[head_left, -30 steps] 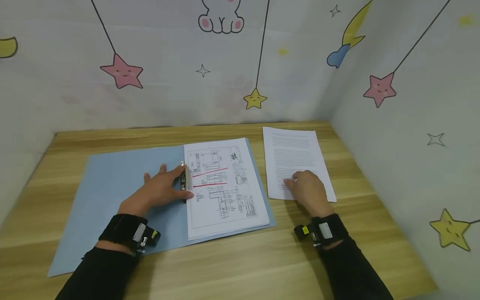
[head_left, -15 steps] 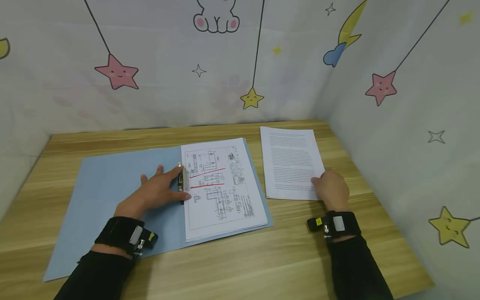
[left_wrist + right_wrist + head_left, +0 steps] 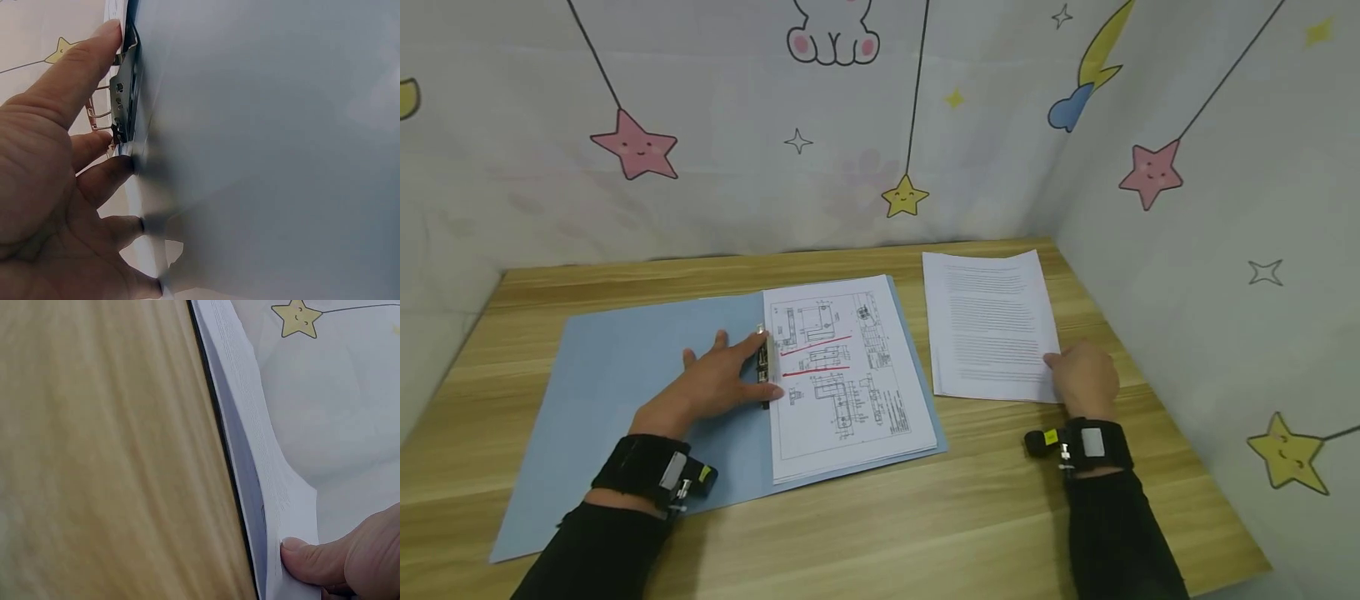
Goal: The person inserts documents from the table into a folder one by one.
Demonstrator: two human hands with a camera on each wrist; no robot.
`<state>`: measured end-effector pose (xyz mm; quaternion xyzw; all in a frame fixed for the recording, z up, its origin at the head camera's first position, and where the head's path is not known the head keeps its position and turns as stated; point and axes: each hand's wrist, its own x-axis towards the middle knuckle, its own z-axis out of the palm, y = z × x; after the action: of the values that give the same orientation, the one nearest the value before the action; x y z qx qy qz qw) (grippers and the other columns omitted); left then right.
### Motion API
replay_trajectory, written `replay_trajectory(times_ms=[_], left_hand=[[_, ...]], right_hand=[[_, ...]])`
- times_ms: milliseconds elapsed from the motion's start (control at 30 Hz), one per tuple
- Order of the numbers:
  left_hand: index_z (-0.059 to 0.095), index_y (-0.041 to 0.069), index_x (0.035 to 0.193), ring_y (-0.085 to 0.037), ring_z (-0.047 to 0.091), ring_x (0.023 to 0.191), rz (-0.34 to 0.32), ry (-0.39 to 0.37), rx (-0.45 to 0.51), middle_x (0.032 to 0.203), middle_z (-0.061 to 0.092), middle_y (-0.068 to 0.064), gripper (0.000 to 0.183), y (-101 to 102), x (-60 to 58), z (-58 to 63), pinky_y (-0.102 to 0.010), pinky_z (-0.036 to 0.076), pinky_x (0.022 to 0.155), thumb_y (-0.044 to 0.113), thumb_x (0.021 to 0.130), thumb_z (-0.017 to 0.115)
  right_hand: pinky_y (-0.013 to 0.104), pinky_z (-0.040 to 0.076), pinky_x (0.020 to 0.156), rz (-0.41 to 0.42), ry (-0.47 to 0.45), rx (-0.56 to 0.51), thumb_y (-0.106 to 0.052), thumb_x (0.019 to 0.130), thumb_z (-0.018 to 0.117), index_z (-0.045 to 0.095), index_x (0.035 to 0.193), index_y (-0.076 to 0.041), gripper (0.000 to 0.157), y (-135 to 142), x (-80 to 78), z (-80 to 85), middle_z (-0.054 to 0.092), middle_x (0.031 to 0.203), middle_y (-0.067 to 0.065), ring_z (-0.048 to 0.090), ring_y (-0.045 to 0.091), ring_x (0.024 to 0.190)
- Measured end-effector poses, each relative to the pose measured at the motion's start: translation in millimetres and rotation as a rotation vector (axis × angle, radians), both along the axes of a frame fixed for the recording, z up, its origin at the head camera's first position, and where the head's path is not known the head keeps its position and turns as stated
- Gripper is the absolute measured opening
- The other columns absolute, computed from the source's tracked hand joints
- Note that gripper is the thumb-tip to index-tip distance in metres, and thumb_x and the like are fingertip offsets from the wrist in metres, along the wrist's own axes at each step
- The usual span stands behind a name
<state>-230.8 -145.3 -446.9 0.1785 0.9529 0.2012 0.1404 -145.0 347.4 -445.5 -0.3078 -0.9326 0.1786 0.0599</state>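
A blue folder lies spread on the table, with a metal clip along its fold and a stack of drawing sheets on its right side. My left hand rests spread at the clip, thumb and index finger touching its two ends. In the left wrist view the other fingertips rest on the folder. To the right lies a text page; my right hand pinches its lower right edge. The right wrist view shows the thumb on the page, which bends up from the white paper beneath.
Red lines cross the top drawing. The wooden table meets a patterned wall cloth at the back and right. A wrist camera is strapped to the right wrist and another wrist camera to the left.
My right hand has moved right from the lower middle of the text page to its right edge and pinches it. The page's right side has shifted outward and bends. The left hand stays put.
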Motion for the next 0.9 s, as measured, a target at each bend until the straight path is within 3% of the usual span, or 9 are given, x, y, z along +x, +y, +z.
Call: replay_trajectory(times_ms=[167, 367, 500, 667, 767, 900], left_hand=[[0.017, 0.023, 0.143, -0.048, -0.003, 0.132, 0.019, 0.001, -0.001, 0.148, 0.027, -0.016, 0.103, -5.2, 3.7, -0.8, -0.080, -0.004, 0.093, 0.069, 0.061, 0.059], [0.018, 0.024, 0.143, -0.046, -0.003, 0.133, 0.031, -0.009, 0.014, 0.148, 0.029, -0.016, 0.101, -6.7, 6.8, -0.6, -0.078, -0.005, 0.095, 0.068, 0.062, 0.059], [0.018, 0.025, 0.143, -0.045, -0.002, 0.134, 0.034, -0.012, 0.022, 0.146, 0.032, -0.016, 0.101, -3.1, 7.1, -0.7, -0.077, -0.005, 0.096, 0.068, 0.062, 0.060], [0.020, 0.025, 0.142, -0.045, -0.001, 0.134, 0.034, 0.004, 0.008, 0.146, 0.032, -0.016, 0.102, 1.7, 5.4, -2.2, -0.077, -0.004, 0.097, 0.070, 0.060, 0.059], [0.020, 0.026, 0.142, -0.044, -0.001, 0.134, 0.041, 0.004, 0.003, 0.147, 0.032, -0.013, 0.102, 2.9, 4.9, -2.8, -0.077, -0.004, 0.097, 0.070, 0.059, 0.060], [0.020, 0.028, 0.142, -0.043, -0.001, 0.135, 0.051, 0.005, -0.001, 0.147, 0.032, -0.011, 0.101, 3.2, 4.3, -2.6, -0.076, -0.004, 0.098, 0.070, 0.059, 0.060]], right_hand=[[0.038, 0.036, 0.048, 0.007, 0.039, 0.021, -0.028, 0.083, 0.056, 0.067, 0.088, 0.001, 0.032, -1.4, -5.1, -4.6, 0.066, 0.085, 0.021, 0.054, 0.029, 0.066], [0.038, 0.036, 0.054, 0.008, 0.135, -0.006, -0.035, 0.087, 0.049, 0.065, 0.101, -0.002, 0.038, -3.6, -5.6, -0.5, 0.066, 0.093, 0.019, 0.054, 0.029, 0.076], [0.036, 0.039, 0.058, -0.025, 0.203, -0.209, -0.043, 0.088, 0.044, 0.061, 0.112, -0.005, 0.049, -5.1, -2.8, 9.1, 0.061, 0.104, 0.016, 0.051, 0.027, 0.085], [0.031, 0.037, 0.063, -0.157, 0.236, -0.513, -0.052, 0.083, 0.046, 0.058, 0.118, -0.011, 0.056, -13.9, -1.8, 20.3, 0.053, 0.106, 0.005, 0.046, 0.019, 0.087], [0.030, 0.036, 0.063, -0.166, 0.200, -0.584, -0.053, 0.082, 0.048, 0.056, 0.119, -0.011, 0.057, -24.9, -2.4, 21.8, 0.051, 0.103, 0.003, 0.046, 0.018, 0.086], [0.031, 0.034, 0.066, -0.085, 0.174, -0.630, -0.052, 0.081, 0.050, 0.057, 0.113, -0.006, 0.057, -44.2, -2.6, 19.3, 0.047, 0.102, 0.004, 0.043, 0.019, 0.090]])
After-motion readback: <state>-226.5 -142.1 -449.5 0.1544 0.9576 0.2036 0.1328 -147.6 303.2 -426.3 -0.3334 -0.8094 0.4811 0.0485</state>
